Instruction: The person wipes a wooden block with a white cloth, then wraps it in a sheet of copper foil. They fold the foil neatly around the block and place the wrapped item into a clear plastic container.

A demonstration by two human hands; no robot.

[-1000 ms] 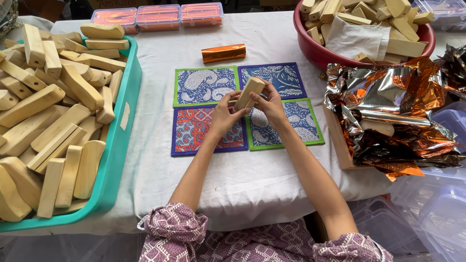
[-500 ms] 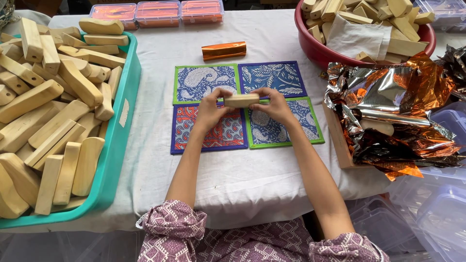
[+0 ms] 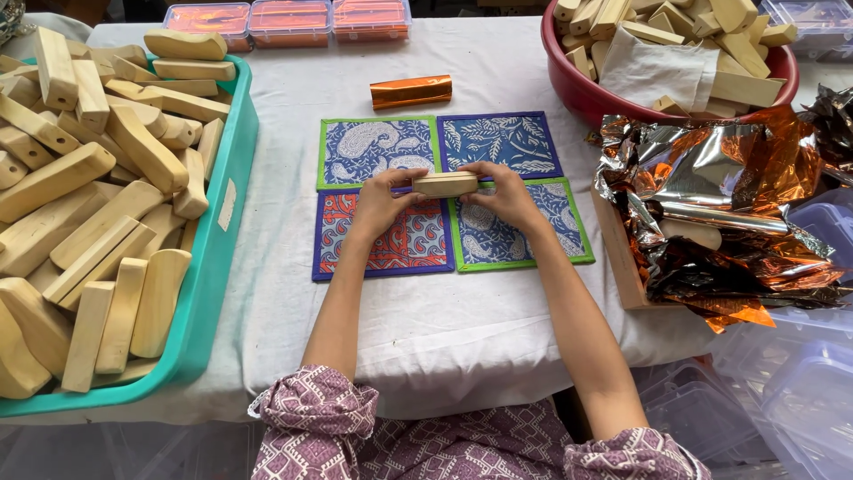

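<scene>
A pale wooden block (image 3: pixel 444 184) lies level between my two hands, over the middle of several patterned fabric squares (image 3: pixel 373 151). My left hand (image 3: pixel 378 204) grips its left end and my right hand (image 3: pixel 508 196) grips its right end. The squares are blue, green-bordered and red-orange, laid as a two-by-two patch on the white cloth.
A teal tray (image 3: pixel 213 267) piled with wooden blocks fills the left. A red bowl (image 3: pixel 577 93) of blocks with a white cloth stands back right. Crumpled orange-silver foil (image 3: pixel 720 204) lies right, an orange foil roll (image 3: pixel 410 92) behind the squares, orange-lidded boxes (image 3: pixel 289 20) at the back.
The block was tilted upright a second ago; both hands turned it flat and level and lowered it slightly over the squares. It has barely moved in the last half second.
</scene>
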